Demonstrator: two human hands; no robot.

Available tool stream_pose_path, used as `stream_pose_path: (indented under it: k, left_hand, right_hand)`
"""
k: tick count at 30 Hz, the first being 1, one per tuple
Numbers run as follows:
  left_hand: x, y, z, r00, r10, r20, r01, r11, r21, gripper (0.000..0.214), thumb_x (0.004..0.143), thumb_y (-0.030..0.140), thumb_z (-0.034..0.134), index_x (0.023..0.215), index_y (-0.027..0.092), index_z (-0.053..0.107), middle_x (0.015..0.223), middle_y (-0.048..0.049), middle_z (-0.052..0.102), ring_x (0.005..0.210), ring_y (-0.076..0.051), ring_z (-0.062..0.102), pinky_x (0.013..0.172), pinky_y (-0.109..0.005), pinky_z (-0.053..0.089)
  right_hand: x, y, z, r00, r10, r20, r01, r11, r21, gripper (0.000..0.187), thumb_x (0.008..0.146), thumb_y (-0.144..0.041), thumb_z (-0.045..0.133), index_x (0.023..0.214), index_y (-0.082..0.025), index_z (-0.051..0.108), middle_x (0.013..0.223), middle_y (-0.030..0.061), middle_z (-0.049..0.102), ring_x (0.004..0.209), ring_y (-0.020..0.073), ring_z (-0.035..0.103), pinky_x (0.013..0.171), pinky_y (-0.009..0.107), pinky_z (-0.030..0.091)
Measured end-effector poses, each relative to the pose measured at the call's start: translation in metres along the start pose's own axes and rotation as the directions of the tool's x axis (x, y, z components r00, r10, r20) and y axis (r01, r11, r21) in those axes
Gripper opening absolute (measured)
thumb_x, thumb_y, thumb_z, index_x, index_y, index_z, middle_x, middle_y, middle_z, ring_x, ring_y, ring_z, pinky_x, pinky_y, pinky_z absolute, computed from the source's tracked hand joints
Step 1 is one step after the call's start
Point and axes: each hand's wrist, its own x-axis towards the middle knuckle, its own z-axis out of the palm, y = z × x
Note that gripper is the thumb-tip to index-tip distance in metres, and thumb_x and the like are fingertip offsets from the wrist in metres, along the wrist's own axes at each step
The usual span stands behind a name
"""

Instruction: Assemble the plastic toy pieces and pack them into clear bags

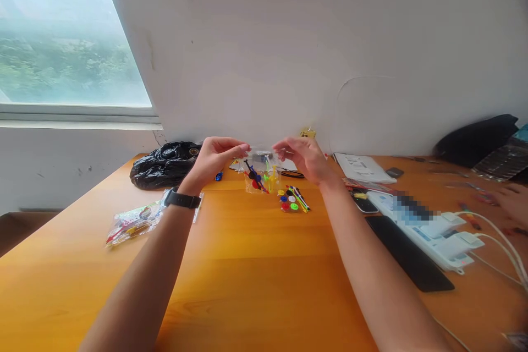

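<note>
The clear plastic bag (260, 163) of coloured pieces (257, 179) is held upright mid-frame over the worktop (247, 275), the left hand's (218, 156) grip pinching its upper-left edge, the right hand's (304, 158) its upper-right, seemingly letting the pieces settle low.

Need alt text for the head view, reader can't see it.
The left hand and right hand hold a clear bag of small colourful parts by its top, over a wooden table. Near it lie loose discs and sticks; to the left, a black plastic bag and second clear bag; to the right, a white power strip.
</note>
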Motion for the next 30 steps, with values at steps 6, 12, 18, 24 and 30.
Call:
stream_pose_path:
  k: [6,12,18,24,30]
  left_hand:
    - [0.001,0.0,0.002,0.997,0.049,0.06,-0.053,0.996,0.066,0.049,0.078,0.039,0.089,0.119,0.015,0.079,0.098,-0.0101,0.081,0.09,-0.021,0.076,0.087,-0.034,0.062]
    - [0.004,-0.005,0.0,0.99,0.083,0.114,-0.109,0.963,0.248,0.033,0.089,0.048,0.077,0.097,0.017,0.081,0.099,-0.0091,0.08,0.092,-0.021,0.073,0.085,-0.031,0.059]
    - [0.002,-0.005,0.001,0.991,0.054,0.124,-0.071,0.987,0.142,0.036,0.089,0.048,0.079,0.106,0.016,0.079,0.098,-0.0103,0.081,0.094,-0.022,0.076,0.088,-0.033,0.06]
    - [0.002,-0.005,-0.002,0.997,0.042,0.058,-0.048,0.993,0.105,0.03,0.086,0.041,0.081,0.105,0.017,0.082,0.1,-0.0103,0.082,0.094,-0.022,0.076,0.086,-0.032,0.061]
    - [0.0,-0.005,-0.001,1.0,0.01,-0.022,-0.008,0.996,0.083,0.019,0.086,0.026,0.074,0.098,0.018,0.086,0.095,-0.0097,0.083,0.092,-0.022,0.077,0.088,-0.034,0.062]
  right_hand:
    - [0.003,0.005,0.002,0.996,-0.033,-0.081,0.019,0.985,-0.169,0.04,0.072,-0.044,0.093,0.103,-0.024,0.079,0.091,0.0023,0.072,0.087,0.0183,0.066,0.083,0.033,0.056]
    - [0.008,0.016,0.0,0.992,-0.054,-0.112,0.029,0.978,-0.207,0.033,0.075,-0.048,0.089,0.088,-0.02,0.078,0.089,0.0042,0.074,0.084,0.0184,0.067,0.078,0.032,0.056]
    - [0.007,0.018,-0.001,0.997,-0.027,-0.079,0.017,0.993,-0.12,0.035,0.077,-0.05,0.088,0.091,-0.021,0.077,0.082,0.0025,0.074,0.08,0.0182,0.07,0.073,0.032,0.057]
    - [0.006,0.017,0.001,0.992,-0.056,-0.115,0.044,0.994,-0.104,0.029,0.078,-0.047,0.088,0.096,-0.025,0.084,0.086,0.0038,0.078,0.081,0.0189,0.071,0.077,0.036,0.059]
    - [0.005,0.015,0.004,0.987,-0.064,-0.147,0.048,0.992,-0.113,0.019,0.08,-0.042,0.085,0.091,-0.026,0.086,0.087,0.0047,0.08,0.083,0.0202,0.072,0.084,0.039,0.06]
